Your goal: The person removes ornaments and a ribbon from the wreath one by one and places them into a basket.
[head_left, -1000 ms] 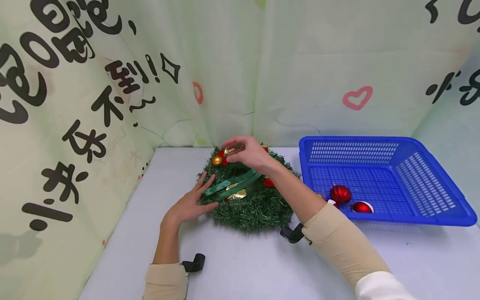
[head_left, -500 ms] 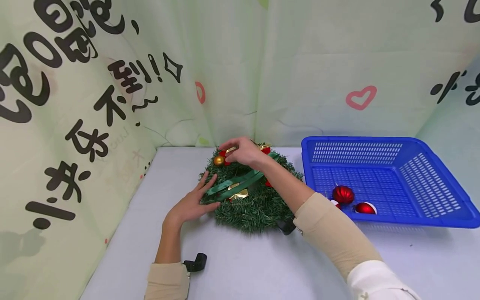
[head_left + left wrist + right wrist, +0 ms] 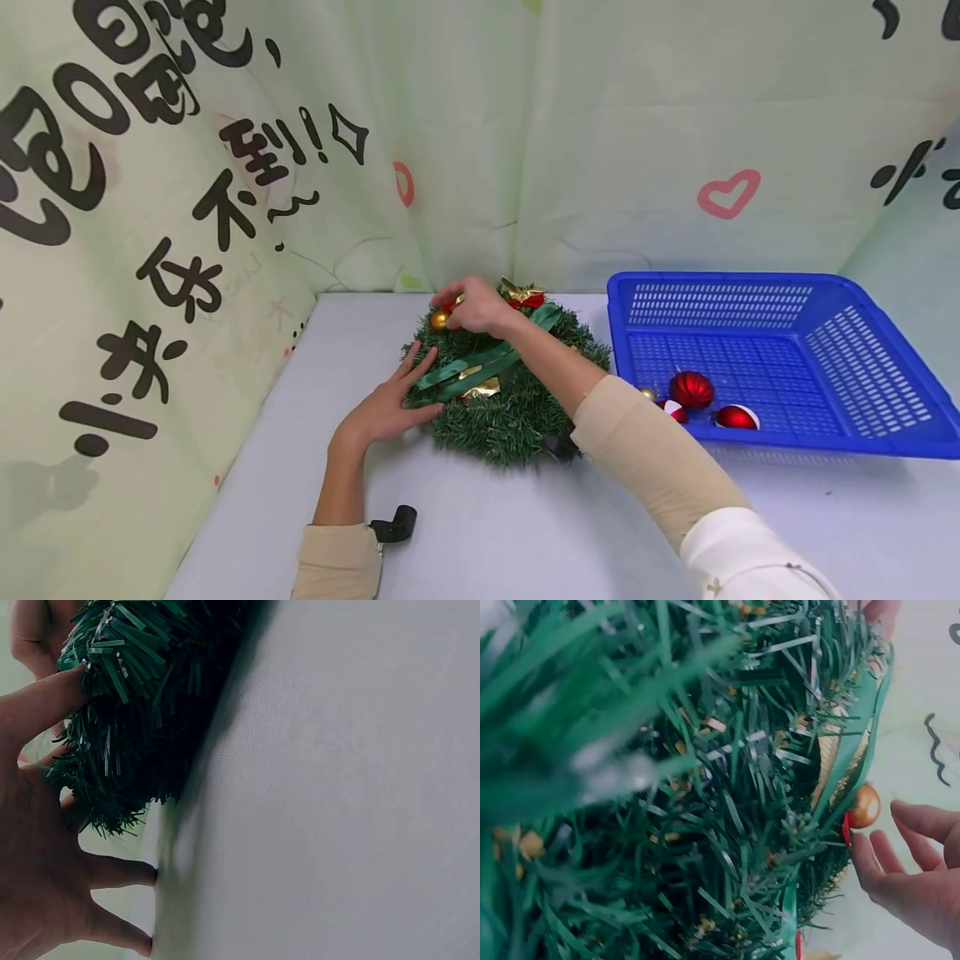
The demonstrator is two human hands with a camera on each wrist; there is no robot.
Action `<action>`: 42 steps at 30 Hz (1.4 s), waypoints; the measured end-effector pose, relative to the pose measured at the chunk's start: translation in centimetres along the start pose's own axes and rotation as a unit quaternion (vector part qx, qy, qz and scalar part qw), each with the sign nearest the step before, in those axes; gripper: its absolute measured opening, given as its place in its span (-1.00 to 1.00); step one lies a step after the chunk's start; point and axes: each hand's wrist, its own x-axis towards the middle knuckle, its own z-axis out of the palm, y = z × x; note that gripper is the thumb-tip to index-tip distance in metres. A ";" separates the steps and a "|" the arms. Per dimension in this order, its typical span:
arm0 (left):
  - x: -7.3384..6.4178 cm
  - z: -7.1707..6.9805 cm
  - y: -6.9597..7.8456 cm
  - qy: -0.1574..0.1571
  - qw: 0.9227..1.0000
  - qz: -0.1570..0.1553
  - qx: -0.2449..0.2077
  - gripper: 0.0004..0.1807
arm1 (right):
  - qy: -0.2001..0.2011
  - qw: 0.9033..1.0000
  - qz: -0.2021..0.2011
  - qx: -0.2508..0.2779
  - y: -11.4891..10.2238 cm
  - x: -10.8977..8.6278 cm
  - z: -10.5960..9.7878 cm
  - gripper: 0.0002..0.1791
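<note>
A green wreath point(image 3: 491, 429) of tinsel-like needles lies on the white table, with green ribbon point(image 3: 480, 367) across it and red and gold bows point(image 3: 522, 296) on its far side. My left hand point(image 3: 382, 408) rests against its near left side with the fingers spread; in the left wrist view two fingertips touch the table. My right hand point(image 3: 480, 308) is over the far left part, beside a gold ball point(image 3: 866, 806). In the right wrist view its bent fingertips reach a bit of red next to the ball, and the thumb stands apart from them.
A blue perforated basket point(image 3: 873, 446) stands on the right. Inside are a ribbed red ball point(image 3: 692, 390), a red and white ball point(image 3: 737, 417) and other small ornaments, partly hidden by my sleeve. A printed curtain point(image 3: 600, 167) closes off the back and left.
My right hand has shifted slightly left over the wreath, baring more of the red and gold bow behind it. My left hand keeps its place on the wreath. The head view has turned slightly left.
</note>
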 end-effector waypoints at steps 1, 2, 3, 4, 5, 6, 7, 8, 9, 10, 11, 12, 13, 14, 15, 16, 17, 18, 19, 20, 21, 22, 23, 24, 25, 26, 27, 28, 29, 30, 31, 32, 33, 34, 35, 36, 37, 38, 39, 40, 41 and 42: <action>0.0 0.0 0.0 0.000 1.000 -0.001 0.001 -0.05 | 0.001 1.000 0.000 -0.005 0.0 0.0 0.1 -0.51; 0.0 0.0 0.0 -0.001 1.000 -0.001 0.001 -0.05 | 0.001 1.000 0.000 -0.008 0.1 0.0 0.2 -0.51; 0.0 -0.1 0.1 0.000 1.000 -0.001 0.001 -0.04 | 0.002 1.000 0.000 -0.010 0.1 0.1 0.3 -0.51; 0.1 -0.1 0.1 0.000 1.000 0.000 0.001 -0.04 | 0.002 1.000 0.000 -0.013 0.1 0.0 0.4 -0.51; 0.1 -0.1 0.1 0.001 1.000 0.000 0.001 -0.04 | 0.003 1.000 -0.001 -0.013 0.2 0.1 0.4 -0.51; 0.1 -0.1 0.1 0.001 1.000 0.001 0.002 -0.04 | 0.004 1.000 -0.002 -0.012 0.3 0.1 0.5 -0.51; 0.1 -0.1 0.1 0.002 1.000 0.003 0.004 -0.04 | 0.006 1.000 -0.003 -0.013 0.3 0.1 0.6 -0.51; 0.1 -0.1 0.1 0.003 1.000 0.004 0.004 -0.04 | 0.008 1.000 -0.004 -0.014 0.4 0.1 0.7 -0.52; 0.2 -0.2 0.1 0.003 1.000 0.005 0.005 -0.04 | 0.010 1.000 -0.006 -0.013 0.4 0.1 0.7 -0.52; 0.2 -0.2 0.1 0.004 1.000 0.006 0.006 -0.04 | 0.011 1.000 -0.008 -0.015 0.5 0.1 0.8 -0.52; 0.2 -0.2 0.1 0.004 1.000 0.005 0.006 -0.04 | 0.013 1.000 -0.010 -0.018 0.5 0.2 0.9 -0.52; 0.2 -0.2 0.0 0.004 1.000 0.005 0.005 -0.04 | 0.014 1.000 -0.012 -0.021 0.5 0.2 0.9 -0.52; 0.2 -0.2 0.0 0.004 1.000 0.004 0.005 -0.04 | 0.015 0.999 -0.013 -0.026 0.5 0.2 1.0 -0.52; 0.1 -0.2 0.0 0.004 1.000 0.003 0.003 -0.04 | 0.017 0.999 -0.014 -0.029 0.5 0.3 1.1 -0.52; 0.1 -0.3 0.0 0.005 1.000 0.002 0.002 -0.04 | 0.017 0.999 -0.014 -0.034 0.4 0.3 1.1 -0.52; 0.1 -0.3 0.0 0.004 1.000 0.001 0.001 -0.04 | 0.019 0.999 -0.014 -0.039 0.4 0.3 1.2 -0.52; 0.1 -0.3 0.0 0.004 1.000 0.001 0.001 -0.04 | 0.020 0.999 -0.013 -0.043 0.4 0.3 1.2 -0.51; 0.1 -0.3 0.0 0.004 1.000 0.001 0.002 -0.04 | 0.021 0.999 -0.012 -0.045 0.4 0.4 1.2 -0.52; 0.1 -0.3 0.0 0.004 1.000 0.001 0.002 -0.04 | 0.022 0.999 -0.011 -0.048 0.4 0.4 1.3 -0.52; 0.1 -0.3 0.0 0.003 1.000 0.001 0.002 -0.04 | 0.023 0.998 -0.010 -0.052 0.4 0.5 1.3 -0.52; 0.1 -0.3 0.0 0.003 1.000 0.001 0.003 -0.04 | 0.025 0.998 -0.010 -0.058 0.3 0.5 1.3 -0.52; 0.1 -0.3 0.0 0.003 1.000 0.001 0.002 -0.04 | 0.026 0.998 -0.010 -0.063 0.3 0.5 1.3 -0.52; 0.1 -0.3 0.0 0.003 1.000 0.000 0.002 -0.04 | 0.026 0.997 -0.011 -0.070 0.3 0.6 1.4 -0.52; 0.1 -0.2 0.0 0.003 1.000 0.000 0.002 -0.04 | 0.027 0.997 -0.012 -0.077 0.2 0.7 1.4 -0.52; 0.1 -0.2 0.0 0.003 1.000 0.000 0.002 -0.04 | 0.027 0.996 -0.012 -0.084 0.2 0.7 1.5 -0.52; 0.1 -0.2 0.0 0.002 1.000 0.000 0.001 -0.04 | 0.028 0.996 -0.011 -0.090 0.2 0.8 1.5 -0.52; 0.0 -0.2 0.0 0.002 1.000 0.001 0.001 -0.04 | 0.029 0.995 -0.010 -0.095 0.1 0.9 1.6 -0.52; 0.0 -0.2 0.0 0.001 1.000 0.001 0.001 -0.04 | 0.030 0.995 -0.008 -0.098 0.1 0.9 1.6 -0.53; 0.0 -0.2 0.1 0.001 1.000 0.001 0.001 -0.04 | 0.031 0.994 -0.006 -0.102 0.1 1.0 1.7 -0.54; 0.0 -0.2 0.1 0.001 1.000 0.001 0.001 -0.04 | 0.032 0.994 -0.005 -0.103 0.1 1.0 1.7 -0.55; 0.0 -0.2 0.1 0.001 1.000 0.001 0.000 -0.04 | 0.034 0.994 -0.003 -0.104 0.1 1.1 1.7 -0.56; 0.0 -0.2 0.1 0.001 1.000 0.001 -0.001 -0.04 | 0.036 0.994 -0.002 -0.104 0.1 1.1 1.8 -0.57; 0.0 -0.2 0.1 0.001 1.000 0.001 -0.001 -0.04 | 0.037 0.994 -0.002 -0.104 0.1 1.1 1.8 -0.58; 0.0 -0.2 0.1 0.002 1.000 0.001 -0.001 -0.04 | 0.038 0.994 -0.001 -0.105 0.1 1.1 1.8 -0.58; 0.0 -0.2 0.1 0.002 1.000 0.001 -0.001 -0.04 | 0.039 0.994 0.000 -0.106 0.1 1.1 1.8 -0.58; 0.0 -0.1 0.1 0.002 1.000 0.001 -0.001 -0.04 | 0.040 0.994 0.001 -0.106 0.2 1.2 1.8 -0.58; 0.0 -0.1 0.1 0.002 1.000 0.001 -0.002 -0.04 | 0.042 0.993 0.002 -0.107 0.2 1.2 1.8 -0.58; 0.0 -0.1 0.1 0.002 1.000 0.001 -0.001 -0.04 | 0.044 0.993 0.004 -0.106 0.2 1.2 1.8 -0.58; 0.1 -0.1 0.0 0.002 1.000 0.002 -0.001 -0.04 | 0.045 0.993 0.004 -0.107 0.3 1.2 1.8 -0.58; 0.1 -0.1 0.0 0.002 1.000 0.001 -0.001 -0.04 | 0.047 0.993 0.004 -0.107 0.4 1.2 1.8 -0.58; 0.1 -0.1 0.0 0.003 1.000 0.001 -0.001 -0.04 | 0.047 0.993 0.004 -0.104 0.4 1.3 1.7 -0.59; 0.0 -0.1 0.0 0.003 1.000 0.001 -0.001 -0.04 | 0.047 0.994 0.003 -0.100 0.4 1.3 1.7 -0.59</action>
